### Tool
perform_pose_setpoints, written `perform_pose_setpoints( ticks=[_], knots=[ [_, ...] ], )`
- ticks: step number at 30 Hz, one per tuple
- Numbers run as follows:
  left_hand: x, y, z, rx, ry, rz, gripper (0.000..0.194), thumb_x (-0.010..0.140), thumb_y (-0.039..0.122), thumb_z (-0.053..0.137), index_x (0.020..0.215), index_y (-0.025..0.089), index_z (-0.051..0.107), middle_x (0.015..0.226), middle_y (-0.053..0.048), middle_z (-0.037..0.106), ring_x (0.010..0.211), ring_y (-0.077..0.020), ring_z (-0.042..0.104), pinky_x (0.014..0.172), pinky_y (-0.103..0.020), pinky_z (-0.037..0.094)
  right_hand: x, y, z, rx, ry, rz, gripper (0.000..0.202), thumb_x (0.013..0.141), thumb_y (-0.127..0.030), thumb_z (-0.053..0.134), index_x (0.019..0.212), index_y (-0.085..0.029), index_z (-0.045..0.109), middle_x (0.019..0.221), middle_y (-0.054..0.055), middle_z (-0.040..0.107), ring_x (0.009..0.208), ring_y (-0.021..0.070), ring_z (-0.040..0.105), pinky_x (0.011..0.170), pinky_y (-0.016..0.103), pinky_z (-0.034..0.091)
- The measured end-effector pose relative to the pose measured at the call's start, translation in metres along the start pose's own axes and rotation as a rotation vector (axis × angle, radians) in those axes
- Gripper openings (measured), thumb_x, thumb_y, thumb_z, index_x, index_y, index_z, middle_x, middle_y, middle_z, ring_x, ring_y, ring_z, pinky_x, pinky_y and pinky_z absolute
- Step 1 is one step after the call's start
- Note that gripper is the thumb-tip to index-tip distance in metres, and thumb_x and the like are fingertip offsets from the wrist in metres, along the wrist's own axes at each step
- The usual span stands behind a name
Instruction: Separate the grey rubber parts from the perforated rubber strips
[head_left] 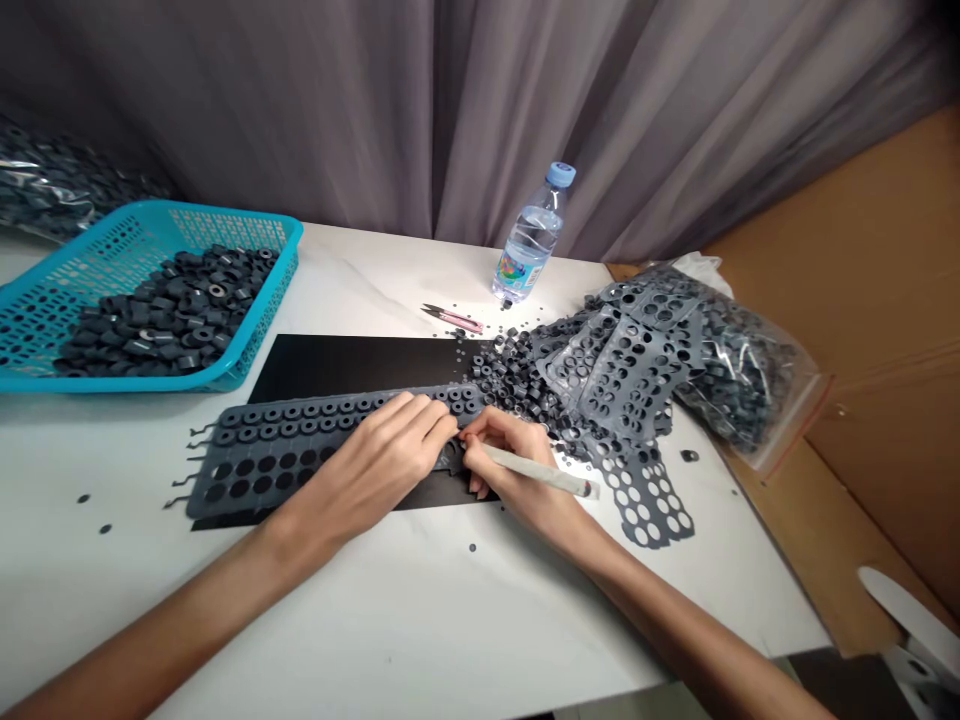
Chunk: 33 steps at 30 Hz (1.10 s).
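A dark grey rubber sheet (300,435) lies over a black mat (337,360). Two rows of ring-shaped pieces stand out on it, with rows of round holes below. My left hand (401,450) presses on the sheet, fingers bent and held together at its right part; the fingertips are partly hidden. My right hand (517,460) grips a pale pen-like tool (544,472), its handle slanting down to the right. The tool's tip is hidden among the fingers, where both hands nearly meet. Loose dark rubber rings (517,375) are heaped just beyond the right hand.
Punched-out sheets (622,380) pile up at right, beside a clear bag of dark pieces (750,380). A blue basket (289,245) of rubber rings stands at left. A water bottle (532,240) and pink-handled snips (457,319) are behind. Another filled bag (60,175) sits far left.
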<state>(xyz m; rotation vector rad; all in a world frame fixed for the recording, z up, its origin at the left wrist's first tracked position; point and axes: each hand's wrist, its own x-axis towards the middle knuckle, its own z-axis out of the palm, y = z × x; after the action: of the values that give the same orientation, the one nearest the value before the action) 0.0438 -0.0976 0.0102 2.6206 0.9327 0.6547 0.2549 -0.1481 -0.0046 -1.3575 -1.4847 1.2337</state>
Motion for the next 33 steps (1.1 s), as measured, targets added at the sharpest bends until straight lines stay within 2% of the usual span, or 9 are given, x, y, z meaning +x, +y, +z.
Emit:
perform_pose_setpoints(
  ticks=[3,5,7,9,12,15,20,29,33],
  knots=[
    [0.004,-0.009,-0.022,-0.252,0.378,-0.271,0.019,0.108,0.029,0.055,0.106,0.021,0.072,0.106,-0.007,0.073,0.103,-0.025,0.065,0.098,-0.039,0.049,0.001,0.002,0.001,0.022,0.011,0.018,0.007,0.093,-0.015,0.061,0.089,-0.021,0.062,0.062,-0.006,0.065,0.055,0.0109,0.063,0.053,0.019,0.047],
    [0.006,-0.015,-0.039,-0.484,0.521,-0.445,0.021,0.107,0.038,0.059,0.105,0.021,0.072,0.104,-0.006,0.072,0.101,-0.0221,0.066,0.093,-0.034,0.051,0.002,0.006,0.001,0.083,0.004,0.036,0.007,0.093,-0.015,0.061,0.09,-0.021,0.063,0.064,-0.005,0.066,0.055,0.0112,0.064,0.052,0.019,0.049],
    [0.006,-0.018,-0.048,-0.806,0.484,-0.597,0.022,0.102,0.042,0.068,0.101,0.021,0.073,0.103,-0.004,0.072,0.1,-0.0194,0.066,0.089,-0.029,0.051,0.004,0.008,0.0,0.181,-0.005,0.048,0.004,0.094,-0.017,0.062,0.091,-0.02,0.063,0.068,-0.003,0.069,0.053,0.0118,0.065,0.051,0.02,0.052],
    [0.001,-0.015,-0.046,-1.053,0.333,-0.719,0.023,0.098,0.044,0.074,0.104,0.021,0.075,0.11,-0.004,0.073,0.104,-0.0179,0.066,0.09,-0.025,0.05,0.006,0.009,-0.002,0.271,0.024,0.046,0.005,0.096,-0.024,0.064,0.093,-0.02,0.063,0.072,-0.001,0.071,0.051,0.0126,0.066,0.048,0.022,0.054],
    [-0.008,-0.007,-0.029,-1.225,0.106,-0.82,0.025,0.099,0.043,0.074,0.113,0.022,0.077,0.117,-0.005,0.076,0.113,-0.0179,0.068,0.095,-0.023,0.051,0.007,0.007,-0.004,0.316,0.119,0.014,0.015,0.099,-0.032,0.066,0.094,-0.019,0.063,0.07,-0.001,0.07,0.047,0.0132,0.066,0.045,0.023,0.056],
    [-0.013,-0.001,-0.015,-1.335,0.006,-0.876,0.026,0.1,0.039,0.073,0.118,0.022,0.077,0.117,-0.007,0.079,0.12,-0.019,0.069,0.102,-0.023,0.05,0.006,0.004,-0.006,0.293,0.177,-0.004,0.018,0.099,-0.035,0.068,0.094,-0.018,0.064,0.07,-0.001,0.07,0.045,0.0124,0.065,0.043,0.022,0.055],
    [-0.012,0.004,-0.014,-1.456,-0.021,-0.884,0.025,0.102,0.035,0.072,0.123,0.021,0.076,0.124,-0.009,0.079,0.129,-0.0212,0.068,0.111,-0.027,0.051,0.006,0.005,-0.006,0.27,0.182,0.009,0.017,0.098,-0.034,0.069,0.093,-0.018,0.064,0.07,-0.001,0.07,0.044,0.011,0.064,0.043,0.021,0.055],
    [-0.013,0.014,-0.014,-1.579,0.037,-0.946,0.015,0.101,0.027,0.072,0.112,0.018,0.078,0.136,-0.009,0.074,0.133,-0.0237,0.067,0.105,-0.025,0.056,0.006,0.005,-0.006,0.243,0.147,0.021,0.014,0.099,-0.032,0.067,0.094,-0.019,0.064,0.071,-0.002,0.07,0.047,0.011,0.065,0.046,0.021,0.055],
    [-0.012,0.015,-0.012,-1.581,0.009,-0.975,0.021,0.096,0.031,0.079,0.114,0.019,0.077,0.131,-0.01,0.076,0.132,-0.025,0.068,0.097,-0.025,0.059,0.005,0.007,-0.007,0.232,0.145,0.024,0.013,0.1,-0.032,0.066,0.096,-0.019,0.064,0.072,-0.002,0.07,0.048,0.0112,0.065,0.047,0.021,0.056]
  ],
)
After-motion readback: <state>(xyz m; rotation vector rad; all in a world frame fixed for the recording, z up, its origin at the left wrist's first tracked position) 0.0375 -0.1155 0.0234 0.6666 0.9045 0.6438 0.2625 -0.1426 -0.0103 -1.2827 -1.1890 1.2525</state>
